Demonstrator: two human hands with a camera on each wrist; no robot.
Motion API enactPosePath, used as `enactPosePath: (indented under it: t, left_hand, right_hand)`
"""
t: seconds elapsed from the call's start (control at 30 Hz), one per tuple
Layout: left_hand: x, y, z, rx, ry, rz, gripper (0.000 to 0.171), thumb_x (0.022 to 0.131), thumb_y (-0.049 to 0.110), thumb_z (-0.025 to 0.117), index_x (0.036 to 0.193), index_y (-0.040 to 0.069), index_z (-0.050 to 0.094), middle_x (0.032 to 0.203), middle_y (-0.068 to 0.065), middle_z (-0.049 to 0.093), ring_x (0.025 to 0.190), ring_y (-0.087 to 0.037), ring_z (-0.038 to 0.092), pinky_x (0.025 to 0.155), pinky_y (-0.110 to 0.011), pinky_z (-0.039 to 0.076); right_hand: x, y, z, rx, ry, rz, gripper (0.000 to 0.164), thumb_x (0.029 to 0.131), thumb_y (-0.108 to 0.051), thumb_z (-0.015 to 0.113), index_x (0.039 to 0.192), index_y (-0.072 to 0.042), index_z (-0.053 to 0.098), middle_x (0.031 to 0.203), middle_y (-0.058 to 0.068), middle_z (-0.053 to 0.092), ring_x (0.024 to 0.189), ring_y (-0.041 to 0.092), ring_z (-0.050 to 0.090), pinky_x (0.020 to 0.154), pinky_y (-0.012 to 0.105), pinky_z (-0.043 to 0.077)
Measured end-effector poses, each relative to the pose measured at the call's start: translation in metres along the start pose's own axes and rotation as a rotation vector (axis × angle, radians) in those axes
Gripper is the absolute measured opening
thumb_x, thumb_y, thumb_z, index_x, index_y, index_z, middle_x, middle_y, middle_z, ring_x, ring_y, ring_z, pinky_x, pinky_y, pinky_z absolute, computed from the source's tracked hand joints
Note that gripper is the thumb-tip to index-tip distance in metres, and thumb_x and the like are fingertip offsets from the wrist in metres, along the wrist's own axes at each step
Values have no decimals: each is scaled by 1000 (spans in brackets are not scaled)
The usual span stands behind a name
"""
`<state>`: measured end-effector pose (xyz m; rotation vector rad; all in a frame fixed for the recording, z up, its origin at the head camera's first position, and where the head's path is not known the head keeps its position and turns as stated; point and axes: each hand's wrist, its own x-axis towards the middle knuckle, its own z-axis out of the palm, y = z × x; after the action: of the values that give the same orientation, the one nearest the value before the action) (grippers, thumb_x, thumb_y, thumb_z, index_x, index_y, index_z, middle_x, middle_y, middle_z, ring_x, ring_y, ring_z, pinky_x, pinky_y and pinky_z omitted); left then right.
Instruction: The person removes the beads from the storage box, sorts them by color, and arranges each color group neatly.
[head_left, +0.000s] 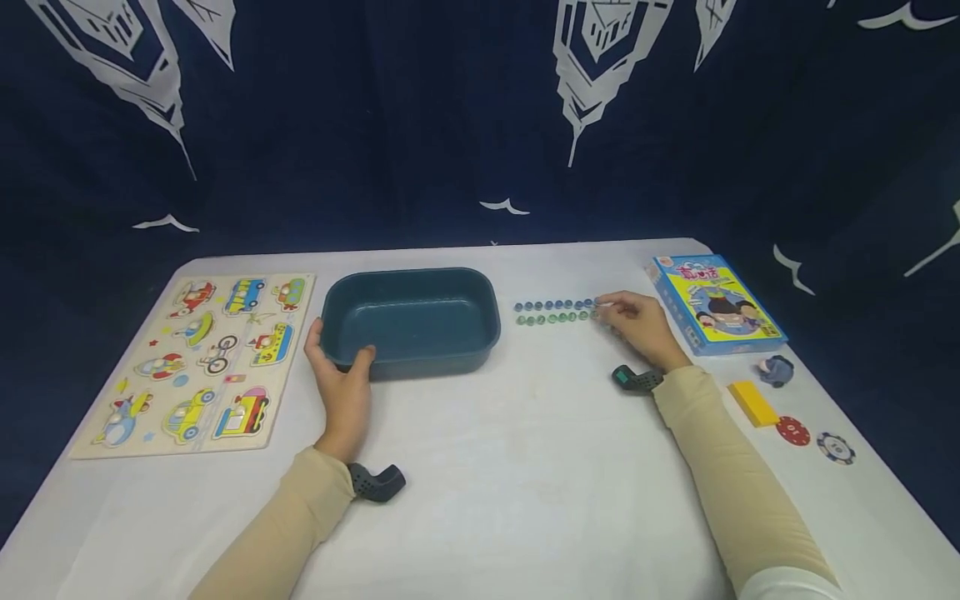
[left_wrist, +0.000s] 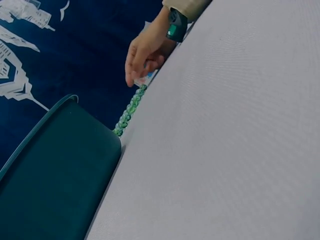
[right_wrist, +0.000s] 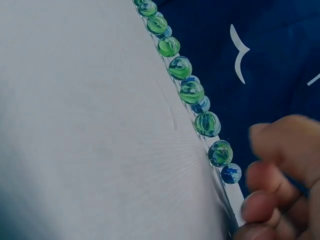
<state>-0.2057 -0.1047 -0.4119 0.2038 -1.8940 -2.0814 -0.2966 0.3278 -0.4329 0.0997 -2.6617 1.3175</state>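
Observation:
In the head view my left hand (head_left: 345,400) grips the near left corner of a dark teal plastic tub (head_left: 431,365), thumb over the front rim and fingers along the left side. The tub's inside shows no contents. To its right lie glass marbles in two rows, blue marbles (head_left: 558,305) behind and green marbles (head_left: 551,318) in front. My right hand (head_left: 637,325) is at the right end of the rows, fingers loosely bent. Close by its fingertips, the right wrist view shows an end blue marble (right_wrist: 231,173); no marble is visible between the fingers.
A wooden vehicle puzzle board (head_left: 202,367) lies left of the tub. On the right are a blue and yellow game box (head_left: 720,304), a small blue-grey figure (head_left: 776,371), a yellow block (head_left: 753,404), a red chip (head_left: 792,431) and a grey-and-white chip (head_left: 836,448). A dark curtain hangs behind the table.

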Motion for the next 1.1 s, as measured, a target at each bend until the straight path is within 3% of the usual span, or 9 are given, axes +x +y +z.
enactPosePath:
  t: [0.13,0.23,0.37,0.5,0.73,0.9,1.1]
  left_hand:
    - [-1,0,0,5,-3,-1,76,94,3,56,155,14,12,163,-1,7,151,-12,-1,120,-33,4]
    - [-2,0,1,14,-4,-2,76,94,4,56,155,15,11,163,-1,6,151,-12,-1,119,-32,4]
    - [-2,-1,0,21,-4,0,76,95,4,55,155,15,10,164,-1,5,151,-12,-2,119,-31,3]
    - [-2,0,0,20,-2,4,76,94,3,55,155,15,10,164,-1,6,151,-12,-2,119,-32,2]
    - [4,-11,-1,18,3,6,78,93,3,57,155,15,11,164,0,7,151,-12,-1,120,-32,4]
    - [12,-29,-2,21,9,20,80,94,7,60,156,20,12,163,8,8,149,-6,-2,119,-30,4]
    - [13,-34,-2,24,26,54,79,94,9,60,156,19,13,162,9,9,149,-4,0,119,-29,4]
  right_hand:
    - [0,-17,1,87,25,-34,29,96,-16,64,122,-4,68,86,15,62,58,12,51,48,22,43]
    - [0,-41,5,90,-19,-120,27,96,-13,63,120,-1,68,94,15,65,65,12,54,53,22,45]
    - [0,-83,19,70,-165,-248,22,96,-9,65,115,-1,71,111,16,69,84,13,60,68,23,51]
    - [1,-120,39,49,-303,-375,18,93,-7,68,110,-3,73,108,13,72,90,14,65,79,26,54]
    - [12,-164,85,-56,-562,-595,15,93,-6,68,106,-5,76,102,2,74,86,13,66,79,32,55]
    - [20,-181,112,-179,-786,-582,16,93,-4,67,105,-7,76,101,1,74,92,9,68,85,26,54]
    - [31,-197,132,-450,-980,-495,28,83,10,64,100,-8,77,92,-2,73,87,11,66,83,25,52]
